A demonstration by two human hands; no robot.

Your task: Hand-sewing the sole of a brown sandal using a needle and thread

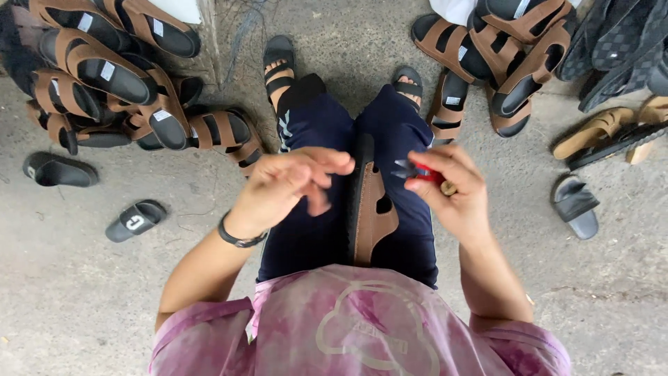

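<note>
Floor [83,292]: bare grey concrete, rough and stained, with small debris and hairline marks. Light is even daylight, with no hard shadows. At the top left edge a pile of brown-strapped sandals [111,76] with black soles lies heaped; two loose black slides [136,219] rest apart on the floor below it. At the top centre a pale wall base or post [205,28] meets the floor, with thin loose threads [243,35] beside it. At the top right a second heap of brown sandals [508,49] adjoins dark patterned footwear [619,42]; tan sandals [605,132] and a grey slide [576,205] lie nearby.
</note>
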